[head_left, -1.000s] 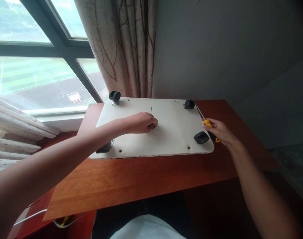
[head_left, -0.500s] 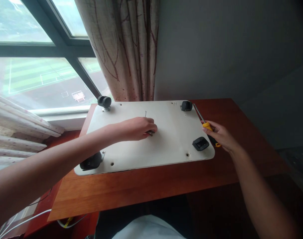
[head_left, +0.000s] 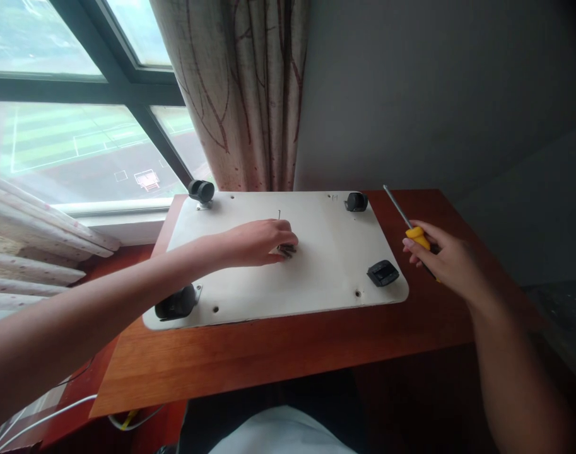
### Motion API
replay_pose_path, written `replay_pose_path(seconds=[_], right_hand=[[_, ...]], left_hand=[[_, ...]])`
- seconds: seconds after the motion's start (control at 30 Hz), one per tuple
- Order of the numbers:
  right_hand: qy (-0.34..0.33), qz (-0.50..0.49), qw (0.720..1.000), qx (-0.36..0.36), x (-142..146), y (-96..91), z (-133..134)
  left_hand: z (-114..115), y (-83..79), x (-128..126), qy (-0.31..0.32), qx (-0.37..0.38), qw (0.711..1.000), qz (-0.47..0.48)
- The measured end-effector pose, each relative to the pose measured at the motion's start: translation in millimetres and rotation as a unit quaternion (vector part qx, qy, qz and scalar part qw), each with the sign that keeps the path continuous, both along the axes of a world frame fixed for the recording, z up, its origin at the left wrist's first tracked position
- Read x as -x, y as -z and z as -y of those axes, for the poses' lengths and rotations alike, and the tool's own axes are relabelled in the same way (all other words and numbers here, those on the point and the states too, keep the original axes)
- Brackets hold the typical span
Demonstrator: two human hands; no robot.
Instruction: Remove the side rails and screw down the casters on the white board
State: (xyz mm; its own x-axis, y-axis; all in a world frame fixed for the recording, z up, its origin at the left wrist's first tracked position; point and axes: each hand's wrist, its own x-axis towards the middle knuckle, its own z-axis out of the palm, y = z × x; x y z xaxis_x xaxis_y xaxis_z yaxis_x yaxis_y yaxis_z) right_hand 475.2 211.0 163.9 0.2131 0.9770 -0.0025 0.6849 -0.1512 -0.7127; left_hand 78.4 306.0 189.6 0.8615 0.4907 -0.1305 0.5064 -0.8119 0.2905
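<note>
A white board lies flat on the wooden table, with black caster wheels at three corners: far left, far right and near left. A loose black caster part lies near the board's right front corner. My left hand rests on the middle of the board, fingers pinched on small dark metal pieces. To the right of the board, my right hand grips a yellow-handled screwdriver, its shaft pointing up and away.
A patterned curtain hangs behind the board beside a large window. A grey wall runs along the right. Cables hang below the table's left front corner. Empty screw holes show along the board's front edge.
My right hand has lifted the screwdriver off the board's right edge and moved it to the right. My left hand has stayed on the small pieces.
</note>
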Motion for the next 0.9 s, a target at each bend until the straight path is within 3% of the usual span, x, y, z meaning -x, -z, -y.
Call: replay_pose_path(seconds=[0.2, 0.3, 0.5, 0.6, 0.77, 0.9], right_hand=[[-0.021, 0.039, 0.999, -0.022, 11.3, -15.6, 6.4], [-0.031, 0.042, 0.999, -0.016, 14.8, -21.3, 10.3], [-0.119, -0.005, 0.993, -0.003, 15.2, -39.4, 22.8], [-0.138, -0.015, 0.990, -0.012, 17.3, -47.5, 27.3], [-0.112, -0.015, 0.992, -0.056, 25.0, -58.2, 33.0], [-0.098, -0.009, 0.992, -0.084, 26.5, -71.3, 41.6]], left_hand=[[1.6, -2.7, 0.0, -0.007, 0.000, 1.000, -0.011], [8.9, -9.7, -2.1, -0.012, -0.035, 0.999, -0.018], [32.2, -26.4, -7.5, -0.026, -0.081, 0.994, -0.075], [39.1, -21.1, -9.7, -0.020, -0.107, 0.991, -0.084], [46.6, -2.5, -10.7, -0.021, -0.147, 0.986, -0.076], [52.3, -5.2, -10.3, -0.039, -0.144, 0.987, -0.059]])
